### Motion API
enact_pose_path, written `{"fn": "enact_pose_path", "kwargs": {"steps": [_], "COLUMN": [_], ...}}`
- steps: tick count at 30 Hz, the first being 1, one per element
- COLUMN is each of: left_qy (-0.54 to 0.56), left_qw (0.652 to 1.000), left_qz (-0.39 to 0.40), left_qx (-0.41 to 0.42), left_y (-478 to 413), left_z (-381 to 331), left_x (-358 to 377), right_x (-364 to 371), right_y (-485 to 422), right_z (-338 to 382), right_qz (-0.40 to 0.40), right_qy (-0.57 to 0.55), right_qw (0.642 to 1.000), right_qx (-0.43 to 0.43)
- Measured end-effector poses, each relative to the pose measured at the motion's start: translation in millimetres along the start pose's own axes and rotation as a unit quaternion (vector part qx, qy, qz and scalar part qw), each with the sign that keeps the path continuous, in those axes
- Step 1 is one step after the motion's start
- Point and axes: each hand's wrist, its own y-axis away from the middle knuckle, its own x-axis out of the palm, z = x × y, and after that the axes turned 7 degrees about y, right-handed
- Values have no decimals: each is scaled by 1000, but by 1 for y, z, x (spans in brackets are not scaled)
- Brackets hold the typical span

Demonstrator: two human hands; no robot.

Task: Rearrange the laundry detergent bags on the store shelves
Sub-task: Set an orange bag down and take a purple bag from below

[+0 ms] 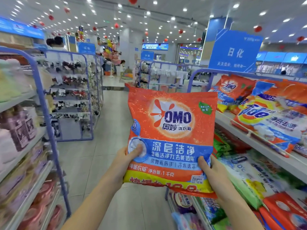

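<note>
Holding OMO bag (172, 138) upright over aisle: left hand (123, 161), right hand (210, 171) grip lower corners, thumbs on front.

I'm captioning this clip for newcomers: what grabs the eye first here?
A big orange OMO bag fills the middle, held upright over the aisle. The left hand grips its lower left edge and the right hand its lower right corner. To the right, more detergent bags lie stacked on the top shelf, with a blue sign standing above them.
</note>
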Motion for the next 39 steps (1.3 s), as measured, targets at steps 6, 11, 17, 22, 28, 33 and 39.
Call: {"fn": "enact_pose_path", "kwargs": {"steps": [6,11,17,22,28,33,39], "left_qy": [57,77,46,22,21,26,18], "left_qw": [996,994,995,982,942,899,876], "left_qz": [35,19,87,179,332,427,459], "left_qx": [-52,-75,-35,-60,-50,-88,-149], "left_y": [-120,-235,-344,-433,-547,-631,-685], "left_z": [8,5,-6,-2,-2,-15,-12], "left_x": [-21,-11,30,84,157,227,303], "right_x": [8,-2,-27,-63,-95,-128,-166], "right_y": [-103,-205,-284,-329,-380,-428,-466], "right_z": [-33,-44,-41,-34,-32,-21,-21], "right_qz": [-30,-81,-140,-237,-384,-458,-506], "right_qy": [-21,8,16,59,135,170,206], "right_qw": [999,996,988,967,911,872,837], "right_qx": [-6,-39,-61,-68,-65,-33,-2]}}
